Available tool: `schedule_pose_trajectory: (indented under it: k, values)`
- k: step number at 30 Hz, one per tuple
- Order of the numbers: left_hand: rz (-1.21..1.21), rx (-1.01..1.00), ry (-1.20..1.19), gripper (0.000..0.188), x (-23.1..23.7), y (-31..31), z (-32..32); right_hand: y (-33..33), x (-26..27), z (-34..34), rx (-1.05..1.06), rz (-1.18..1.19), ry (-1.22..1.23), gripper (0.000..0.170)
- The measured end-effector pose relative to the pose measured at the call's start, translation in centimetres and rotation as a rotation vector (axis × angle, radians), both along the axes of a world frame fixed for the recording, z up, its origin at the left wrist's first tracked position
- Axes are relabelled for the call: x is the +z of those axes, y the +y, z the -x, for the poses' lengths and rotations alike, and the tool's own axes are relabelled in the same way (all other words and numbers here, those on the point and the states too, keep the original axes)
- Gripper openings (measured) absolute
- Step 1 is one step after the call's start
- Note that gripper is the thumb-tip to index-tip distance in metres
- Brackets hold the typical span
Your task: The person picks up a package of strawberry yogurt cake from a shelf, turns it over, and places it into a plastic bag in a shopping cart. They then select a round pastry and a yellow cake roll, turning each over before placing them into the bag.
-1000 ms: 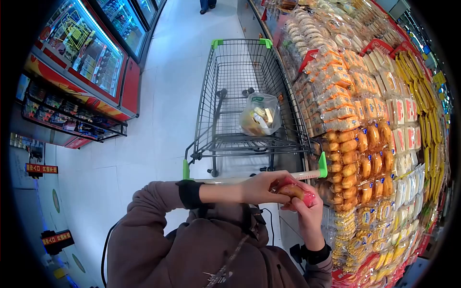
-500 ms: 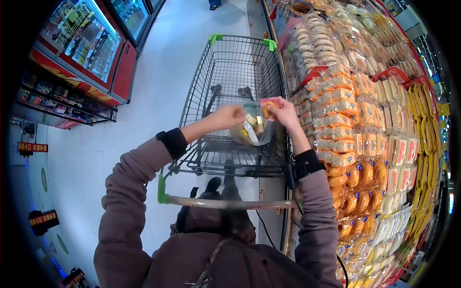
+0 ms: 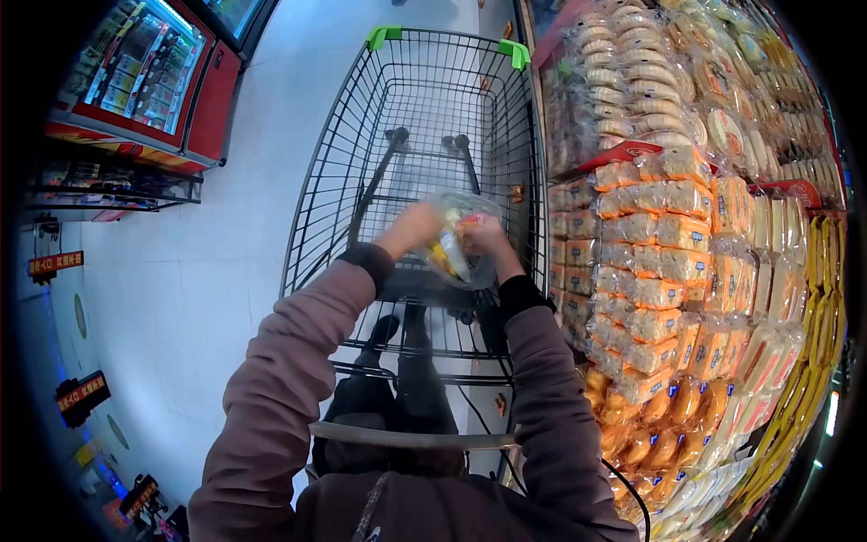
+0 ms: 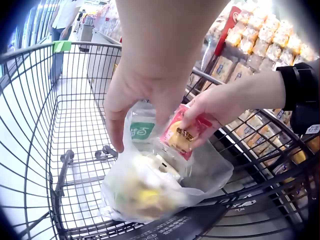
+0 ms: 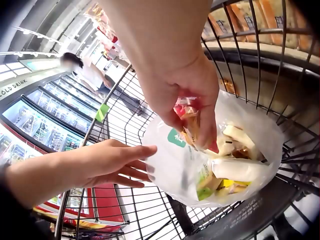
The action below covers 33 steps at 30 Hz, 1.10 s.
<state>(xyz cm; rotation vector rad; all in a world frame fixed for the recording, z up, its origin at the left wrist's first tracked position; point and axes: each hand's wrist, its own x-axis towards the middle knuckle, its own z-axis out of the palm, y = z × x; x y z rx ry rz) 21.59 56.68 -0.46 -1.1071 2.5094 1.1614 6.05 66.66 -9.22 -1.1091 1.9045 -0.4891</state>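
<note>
My right hand (image 4: pixel 215 107) pinches a small packaged pastry (image 4: pixel 177 134) in a red and clear wrapper, over the mouth of a translucent plastic bag (image 4: pixel 207 172). Thumb and fingers point down into the bag in the right wrist view. At the bag's other side is my left hand (image 5: pixel 112 162), its fingers extended and spread at the rim, holding nothing. Inside the bag lie several wrapped items, among them a white packet (image 5: pixel 240 169) and a yellow one (image 5: pixel 235 186). The bag sits in a wire shopping cart (image 3: pixel 316 181).
Stacked packaged breads (image 3: pixel 646 244) fill the shelf right along the cart. A red drinks fridge (image 3: pixel 203 113) stands to the left. The cart's handle (image 3: pixel 415 441) crosses in front of my body. Beyond the cart stands a person (image 5: pixel 95 75) in a light top.
Both hands have moved forward from the cart handle to the bag. My left hand has let go of the pastry, while my right hand has carried it to the bag's mouth.
</note>
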Motion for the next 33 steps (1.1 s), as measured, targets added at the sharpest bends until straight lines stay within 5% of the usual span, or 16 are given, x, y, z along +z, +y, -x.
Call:
schedule_pose_trajectory:
  k: [3,4,6,8,10,16,25,33]
  values:
    - [0.121,0.043,-0.027,0.023,-2.5,0.7,-0.4,-0.6,-0.3,-0.9,-0.079,-0.085,-0.069,0.023]
    - [0.164,0.117,-0.058,0.021,-3.6,0.9,-0.5,-0.8,-1.3,-2.2,-0.543,-0.06,-0.597,0.02]
    - [0.239,0.173,-0.106,0.018,-4.8,0.7,-0.4,-0.7,-4.5,-1.9,-0.076,0.285,-0.308,0.019]
    - [0.302,0.135,-0.141,0.015,-4.6,0.1,-0.2,-1.3,-5.5,-2.1,-0.082,0.292,-0.317,0.019]
    - [0.308,0.1,-0.191,0.014,-4.3,-0.3,-0.3,-2.4,-4.1,-3.5,-0.563,-0.046,-0.618,0.02]
    - [0.291,0.041,-0.233,0.022,-3.9,-1.1,-1.3,-3.1,-4.4,-4.9,-0.906,-0.116,-0.893,0.014]
    - [0.236,-0.018,-0.29,0.025,-1.9,-0.8,-0.8,-2.8,-3.3,-5.1,-0.884,-0.212,-1.021,0.037]
    - [0.306,-0.039,-0.231,0.025,-2.4,-0.4,-1.2,-2.3,-5.1,-4.3,-0.857,-0.228,-0.909,0.039]
